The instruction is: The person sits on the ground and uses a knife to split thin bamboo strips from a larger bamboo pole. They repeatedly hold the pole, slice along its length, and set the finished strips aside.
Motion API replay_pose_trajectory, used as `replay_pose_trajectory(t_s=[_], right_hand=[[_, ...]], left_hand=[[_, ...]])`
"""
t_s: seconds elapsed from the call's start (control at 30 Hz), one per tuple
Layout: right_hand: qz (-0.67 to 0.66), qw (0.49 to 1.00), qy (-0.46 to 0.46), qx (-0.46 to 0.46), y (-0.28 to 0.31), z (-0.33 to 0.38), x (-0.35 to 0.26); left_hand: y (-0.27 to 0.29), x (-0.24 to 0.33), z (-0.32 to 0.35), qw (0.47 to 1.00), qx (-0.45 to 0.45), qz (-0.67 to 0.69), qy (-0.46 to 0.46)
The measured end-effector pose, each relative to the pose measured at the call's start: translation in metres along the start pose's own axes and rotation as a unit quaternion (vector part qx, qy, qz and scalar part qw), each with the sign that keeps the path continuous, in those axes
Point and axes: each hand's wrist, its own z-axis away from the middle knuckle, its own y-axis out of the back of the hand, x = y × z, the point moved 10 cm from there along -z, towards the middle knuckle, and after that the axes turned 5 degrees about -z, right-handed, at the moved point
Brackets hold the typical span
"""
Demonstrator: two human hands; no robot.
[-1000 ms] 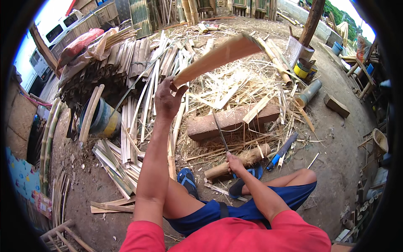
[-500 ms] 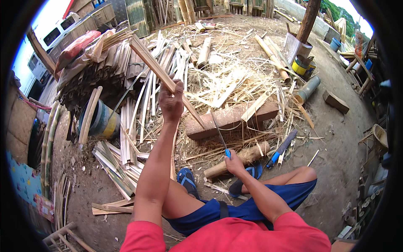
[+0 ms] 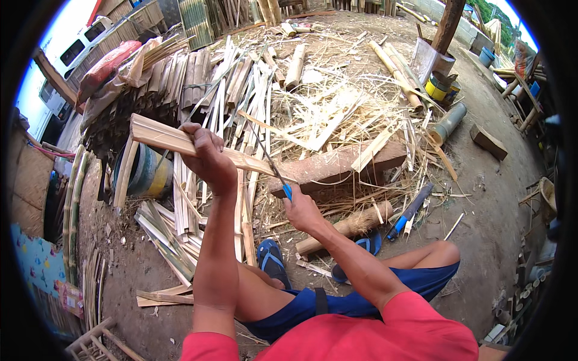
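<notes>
My left hand grips a pale split bamboo strip, raised and slanting down to the right. Its lower right end is at the near left edge of a thick wooden block; whether the two touch I cannot tell. In my right hand is a knife held by its blue handle. The dark, narrow blade points up and left and crosses the strip near its lower end. A bamboo log lies on the ground between my feet and the block.
Beside my left knee lie stacked split strips. A second blue-handled blade rests right of the log. Shavings cover the ground beyond the block. A bucket stands at left, a bamboo tube and wooden block at right.
My left hand has moved left and lower, tilting the strip from steep to nearly level. My right hand has moved up and left, bringing the knife from beside the strip to across it.
</notes>
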Motion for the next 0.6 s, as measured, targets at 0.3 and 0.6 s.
replay_pose_trajectory(t_s=[0.3,0.6], right_hand=[[0.054,0.998,-0.035,-0.015,-0.012,-0.027,0.047],[0.071,0.996,-0.048,0.018,-0.039,-0.032,0.124]], left_hand=[[0.005,-0.001,0.000,0.999,0.013,-0.043,-0.013],[0.010,-0.009,-0.007,1.000,0.011,-0.010,0.001]])
